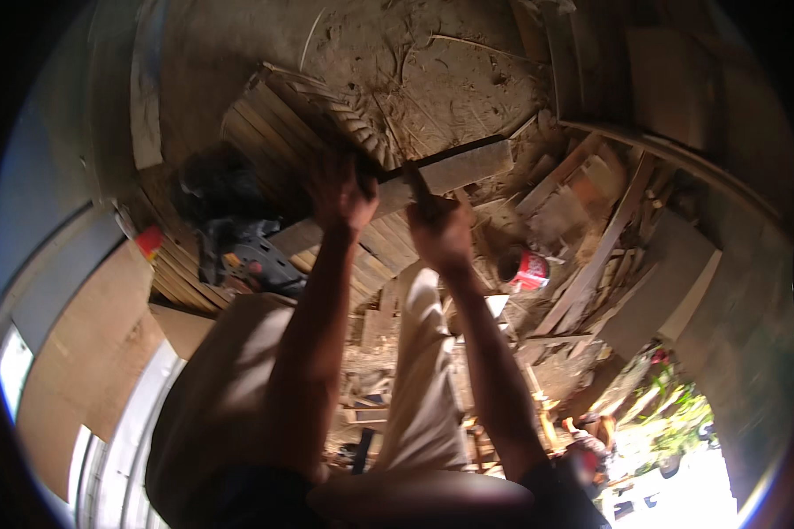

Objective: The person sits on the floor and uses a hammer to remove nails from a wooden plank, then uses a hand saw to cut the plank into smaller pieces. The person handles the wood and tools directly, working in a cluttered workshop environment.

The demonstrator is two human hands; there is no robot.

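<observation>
Wooden plank (454, 169) is lying crosswise, left hand (344, 196) clamping its near end, right hand (441, 231) gripping a dark tool (417, 187) against it.

One package is showing: a red can (528, 269) with a white label patch on its side is lying tilted among the wood offcuts, just right of the person's right hand and below the long plank; its dark open mouth is facing up and left; the label's print is too blurred to make out. A small red object (149, 241) with a pale tip is sitting at the left edge of the stacked boards, beside a dark power tool; whether it is a container cannot be told. No signs or screens are showing.
</observation>
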